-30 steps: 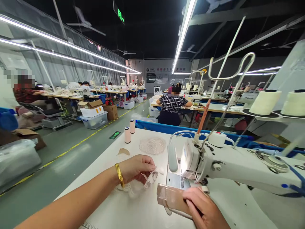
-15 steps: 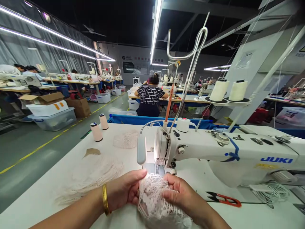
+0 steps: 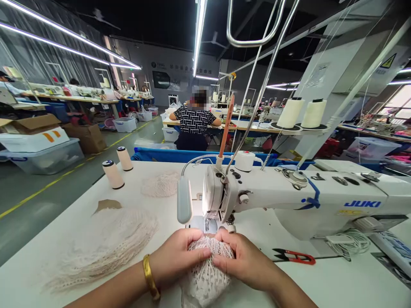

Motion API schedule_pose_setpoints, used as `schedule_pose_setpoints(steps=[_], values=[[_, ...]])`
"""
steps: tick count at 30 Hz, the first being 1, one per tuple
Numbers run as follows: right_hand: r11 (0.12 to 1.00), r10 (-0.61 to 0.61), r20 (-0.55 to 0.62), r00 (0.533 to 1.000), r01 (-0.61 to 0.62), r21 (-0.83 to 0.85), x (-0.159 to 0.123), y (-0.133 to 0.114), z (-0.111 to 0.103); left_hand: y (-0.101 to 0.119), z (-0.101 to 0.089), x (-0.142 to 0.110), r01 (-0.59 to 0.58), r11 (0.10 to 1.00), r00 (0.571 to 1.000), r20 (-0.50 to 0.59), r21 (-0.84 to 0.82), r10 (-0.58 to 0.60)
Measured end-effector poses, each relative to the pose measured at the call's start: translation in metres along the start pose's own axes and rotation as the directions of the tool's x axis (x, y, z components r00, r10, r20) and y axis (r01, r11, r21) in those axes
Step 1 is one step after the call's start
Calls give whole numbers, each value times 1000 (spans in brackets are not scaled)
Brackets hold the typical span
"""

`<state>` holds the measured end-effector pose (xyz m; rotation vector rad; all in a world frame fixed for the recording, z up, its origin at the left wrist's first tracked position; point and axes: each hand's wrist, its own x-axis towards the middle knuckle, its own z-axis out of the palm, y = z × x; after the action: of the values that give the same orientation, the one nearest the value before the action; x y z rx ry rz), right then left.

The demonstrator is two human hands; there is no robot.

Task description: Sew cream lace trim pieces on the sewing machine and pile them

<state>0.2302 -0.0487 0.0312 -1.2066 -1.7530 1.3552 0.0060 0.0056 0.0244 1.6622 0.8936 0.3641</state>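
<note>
Between my two hands a piece of white lace fabric [image 3: 210, 273] is stretched, its lower part hanging toward me. My left hand [image 3: 180, 254], with a gold bangle at the wrist, pinches its left side. On the right side my right hand [image 3: 240, 259] grips it with thumb and fingers. Both sets of fingertips are just in front of the needle area of a white sewing machine [image 3: 276, 192]. Whether the lace reaches under the presser foot [image 3: 207, 224] I cannot tell. A small lamp [image 3: 184, 201] lights this spot.
Left on the table lie a pile of lace pieces [image 3: 109, 248], a smaller lace piece [image 3: 160, 185], a brown scrap [image 3: 108, 205] and two thread cones [image 3: 113, 175]. Red thread snips [image 3: 295, 256] and a coiled cable [image 3: 349, 241] lie at right. A person [image 3: 196, 124] sits ahead.
My hands have drawn together on the lace, and it now looks smoother and rounder, pulled taut. My left thumb has come over its front. The camera view has shifted slightly.
</note>
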Motion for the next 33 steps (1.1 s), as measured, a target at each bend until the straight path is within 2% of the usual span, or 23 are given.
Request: schedule_pose_setpoints(steps=[4,8,10,15,19,21,24,26,28,30,31,33], values=[[995,-72,-95,993,66,-71,1,2,4,-6,6,-3,-75,994,992,-94,79,82],[989,-87,-186,979,61,-137,0,6,11,-7,10,-7,-217,964,967,-99,151,233],[982,-111,-201,973,76,-173,0,8,16,-6,12,-8,-252,952,958,-94,174,271],[945,-246,-227,942,181,-272,-1,15,22,-6,16,-11,-231,964,960,-130,134,248],[917,-357,-286,889,277,-286,-1,19,22,-9,19,-10,-212,967,950,-202,144,239],[898,-405,-307,861,311,-312,-1,20,23,-10,21,-9,-241,952,929,-239,189,283],[862,-466,-323,824,341,-374,-1,20,25,-7,24,-11,-346,889,862,-273,298,427],[819,-537,-328,777,386,-425,-2,19,27,-3,25,-15,-399,843,811,-291,361,508],[725,-659,-287,695,486,-489,-6,17,30,4,27,-23,-439,803,775,-282,403,566],[560,-800,-206,564,577,-595,-14,13,32,10,29,-33,-471,754,744,-253,457,618],[469,-846,-140,514,593,-655,-19,11,32,13,30,-38,-484,724,724,-240,492,647],[301,-890,-6,456,579,-757,-29,7,33,15,32,-47,-504,658,672,-225,559,706]])
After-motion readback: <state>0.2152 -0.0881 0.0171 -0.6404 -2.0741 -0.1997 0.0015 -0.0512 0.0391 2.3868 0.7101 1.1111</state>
